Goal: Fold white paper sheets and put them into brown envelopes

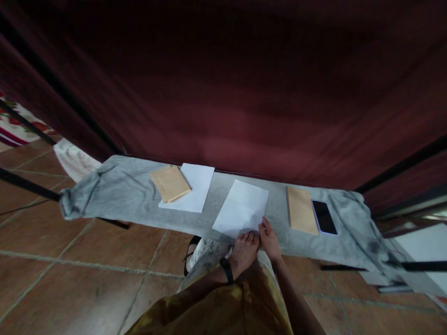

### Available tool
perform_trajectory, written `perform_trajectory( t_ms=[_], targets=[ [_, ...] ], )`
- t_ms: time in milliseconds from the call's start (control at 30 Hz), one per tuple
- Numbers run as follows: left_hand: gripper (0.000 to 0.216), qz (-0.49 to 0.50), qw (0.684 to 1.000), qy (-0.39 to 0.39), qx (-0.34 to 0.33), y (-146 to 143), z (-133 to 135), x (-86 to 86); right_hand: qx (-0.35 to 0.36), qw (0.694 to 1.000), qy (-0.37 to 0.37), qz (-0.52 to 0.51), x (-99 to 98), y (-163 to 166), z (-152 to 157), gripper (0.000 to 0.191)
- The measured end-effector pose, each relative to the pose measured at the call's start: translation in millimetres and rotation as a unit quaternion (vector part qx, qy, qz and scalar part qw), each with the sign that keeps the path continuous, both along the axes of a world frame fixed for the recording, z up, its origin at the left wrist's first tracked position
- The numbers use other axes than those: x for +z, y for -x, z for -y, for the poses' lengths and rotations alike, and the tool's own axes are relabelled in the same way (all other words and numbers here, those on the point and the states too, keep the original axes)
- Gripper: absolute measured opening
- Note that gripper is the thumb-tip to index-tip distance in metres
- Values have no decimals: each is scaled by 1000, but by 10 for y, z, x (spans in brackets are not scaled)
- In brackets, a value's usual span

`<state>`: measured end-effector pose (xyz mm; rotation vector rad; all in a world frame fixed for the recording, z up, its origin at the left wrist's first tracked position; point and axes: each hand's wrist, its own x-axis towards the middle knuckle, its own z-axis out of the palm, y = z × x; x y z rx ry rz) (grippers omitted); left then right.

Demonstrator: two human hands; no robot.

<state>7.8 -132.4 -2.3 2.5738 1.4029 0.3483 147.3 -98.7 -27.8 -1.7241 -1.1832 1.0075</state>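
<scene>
A white sheet of paper [243,204] lies at a slant on the grey cloth in front of me. My left hand [245,250], with a black band on its wrist, has its fingers bent together over the sheet's near edge. Close beside it, my right hand [269,239] is closed at the near right corner of the same sheet. The fingertips of both hands are partly hidden. To the left, brown envelopes [170,183] rest partly on other white paper [197,186].
A brown stack [302,210] and a phone [324,217] lie to the right on the narrow, cloth-covered table [209,223]. A dark red curtain [237,116] hangs along the far edge. Dark metal bars [401,172] stand at both sides above the tiled floor [87,265].
</scene>
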Motion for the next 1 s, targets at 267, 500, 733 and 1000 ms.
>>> perform_trajectory(
  t_ms=[267,500,733,1000],
  targets=[
    [24,65,998,-2,11,72,-63,-17,-52,998,-29,6,-8,-74,-243,46],
    [59,-7,993,-49,111,531,-291,-244,-21,993,-35,108,-28,-220,-285,42],
    [59,-34,995,-61,71,327,-458,-334,100,917,-222,317,-167,373,-260,44],
    [57,-48,988,-33,145,537,-846,-388,120,863,-160,464,-266,266,-275,50]
  ],
)
